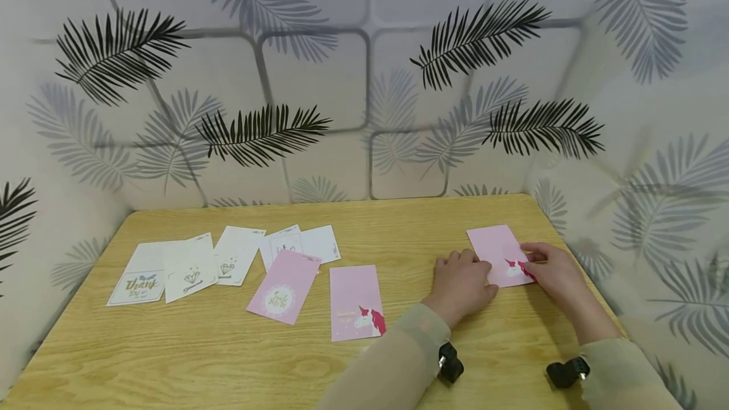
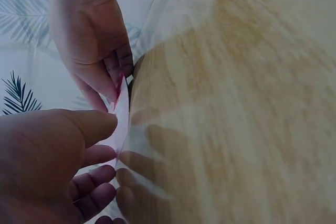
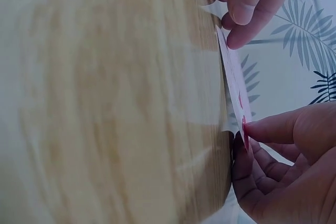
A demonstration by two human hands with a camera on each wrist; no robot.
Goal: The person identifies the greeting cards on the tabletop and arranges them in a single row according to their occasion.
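A pink card with a unicorn (image 1: 494, 247) lies at the right side of the table. My right hand (image 1: 557, 273) pinches its right edge near the unicorn's mane, thumb above and fingers beneath in the right wrist view. That edge of the card (image 3: 235, 80) is tilted slightly off the wood. At the opposite side my left hand (image 1: 462, 286) has its fingertips at the card's left edge. In the left wrist view the left hand's fingers (image 2: 97, 182) look loosely bent beside the card, not gripping it.
A second pink unicorn card (image 1: 355, 299) lies mid-table, left of my left arm. Beside it is a pink "Smile More" card (image 1: 289, 280). Several white cards (image 1: 190, 264), partly overlapping, spread over the table's left side. Leaf-patterned fabric (image 1: 342, 93) rises behind the wooden table (image 1: 228, 359).
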